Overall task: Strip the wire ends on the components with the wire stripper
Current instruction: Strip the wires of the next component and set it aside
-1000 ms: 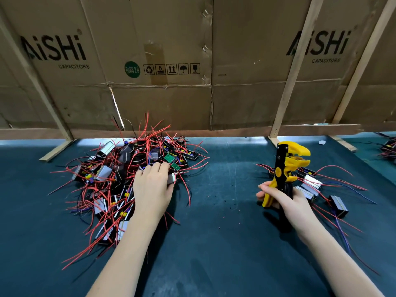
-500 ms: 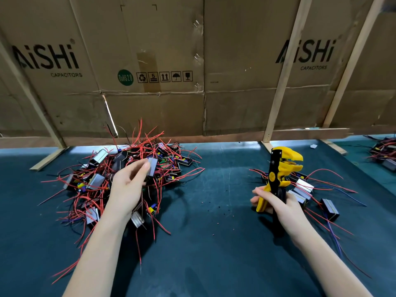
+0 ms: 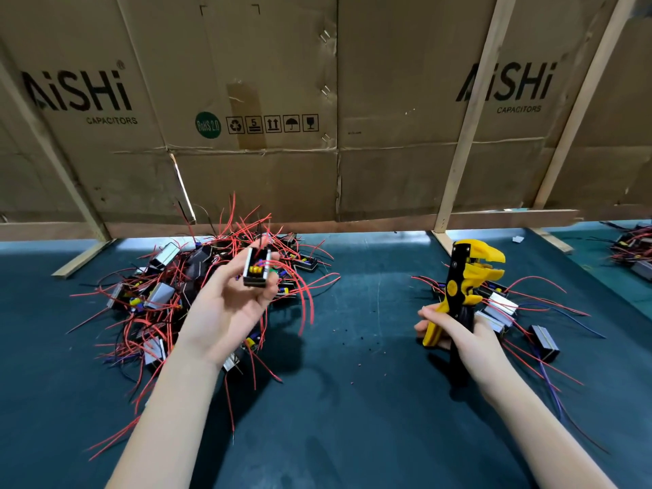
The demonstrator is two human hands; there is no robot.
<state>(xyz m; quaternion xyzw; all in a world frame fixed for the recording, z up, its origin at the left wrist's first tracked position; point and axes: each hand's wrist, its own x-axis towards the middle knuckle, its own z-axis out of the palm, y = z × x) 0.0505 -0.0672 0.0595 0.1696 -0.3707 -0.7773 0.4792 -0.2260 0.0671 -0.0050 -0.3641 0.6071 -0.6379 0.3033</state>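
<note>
Head view, the only cam. Left hand (image 3: 225, 308) is lifted above the desk (image 3: 352, 418), palm up, its grip pinching 1 component (image 3: 257, 267) betw. thumb and fingertips: a small black-and-silver box w/ yellow parts showing in its open face. Red wires (image 3: 304, 294) from it are arching right and drooping toward the desk.

Right hand (image 3: 465, 337) is gripping the wire stripper (image 3: 462, 294) by its handles, fingers curled round them, tool standing upright w/ the yellow head pointing right. Its jaws are sitting partly apart, nothing betw. them. Stripper and held component are well apart, dark desk betw. them.

Behind and under the left hand, a big pile of components (image 3: 165, 294) is lying tangled in red wires, too many and too snarled to count. Right of the stripper, a smaller group (image 3: 501, 308) is lying on the desk, approx. 4 boxes visible, 1 dark box (image 3: 545, 342) lying apart at its right edge, red and a few blue wires trailing out. A 3rd heap (image 3: 635, 252) is showing at the far right edge, cut off by the frame.

Small dark specks (image 3: 363, 342) are scattered on the desk betw. the hands. Cardboard sheets (image 3: 388, 100) printed "AiSHi CAPACITORS", twice, are standing behind the desk, braced by 4 slanted wooden battens (image 3: 469, 135).
</note>
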